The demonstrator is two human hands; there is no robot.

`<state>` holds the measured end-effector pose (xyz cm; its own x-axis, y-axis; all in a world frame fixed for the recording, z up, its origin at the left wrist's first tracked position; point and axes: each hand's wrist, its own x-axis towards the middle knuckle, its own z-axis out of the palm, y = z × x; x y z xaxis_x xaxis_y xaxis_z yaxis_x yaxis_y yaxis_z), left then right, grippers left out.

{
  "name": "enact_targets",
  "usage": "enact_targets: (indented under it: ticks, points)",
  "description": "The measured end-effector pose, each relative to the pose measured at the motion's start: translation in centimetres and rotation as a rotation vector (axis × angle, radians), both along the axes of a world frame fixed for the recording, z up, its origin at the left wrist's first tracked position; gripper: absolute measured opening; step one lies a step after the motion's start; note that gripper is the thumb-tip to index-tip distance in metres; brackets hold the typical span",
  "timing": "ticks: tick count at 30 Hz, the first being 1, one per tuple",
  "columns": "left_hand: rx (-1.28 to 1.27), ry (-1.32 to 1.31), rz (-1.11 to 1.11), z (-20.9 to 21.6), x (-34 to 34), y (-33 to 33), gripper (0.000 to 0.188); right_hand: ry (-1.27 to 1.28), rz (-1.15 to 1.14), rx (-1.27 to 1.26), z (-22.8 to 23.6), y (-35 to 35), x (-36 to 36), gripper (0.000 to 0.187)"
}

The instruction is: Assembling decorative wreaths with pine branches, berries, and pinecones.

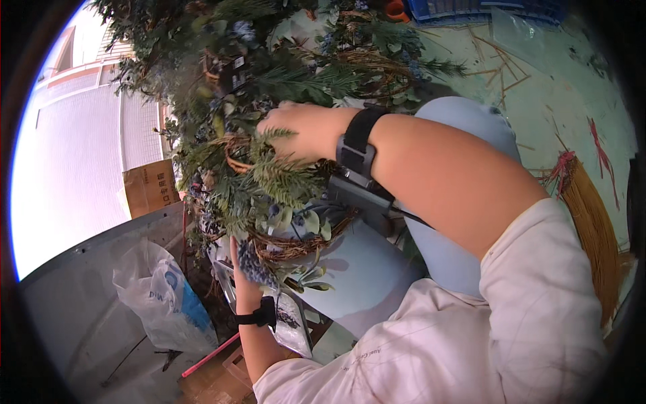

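A twig wreath [296, 250] dressed with green sprigs, leaves and blue berries rests against my lap. My right hand [293, 129] reaches across to its upper part, among the foliage. Its knuckles are bent and the fingers curl inward; their tips and whatever they pinch are hidden by leaves. Below, at the wreath's near left side, my left hand [235, 250] comes up behind a blue berry cluster [254, 264]. Greenery covers most of that hand, so its fingers cannot be read. A feathery green sprig [286, 176] hangs just under my right hand.
More decorated wreaths [377, 67] are heaped beyond my hands. A plastic bag [165, 296] and a cardboard box [151, 186] lie left. At right stand a bundle of thin brown sticks [592, 229] and, farther off, a blue crate [484, 12]. Loose sticks [501, 64] litter the floor.
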<state>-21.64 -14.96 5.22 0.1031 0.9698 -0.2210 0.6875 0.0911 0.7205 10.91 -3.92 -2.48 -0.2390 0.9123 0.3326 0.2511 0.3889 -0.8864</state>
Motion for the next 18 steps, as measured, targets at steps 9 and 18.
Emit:
enact_targets:
  ticks: [9, 18]
  points:
    - [-0.12, 1.422, -0.581, -1.7, -13.9, 1.5, 0.06, 0.052, -0.045, 0.137, -1.0, -0.2, -1.4, 0.036]
    - [-0.051, 0.378, -0.144, -6.8, -8.1, 2.0, 0.045, 0.006, -0.034, 0.116, -0.4, 0.3, -1.0, 0.035]
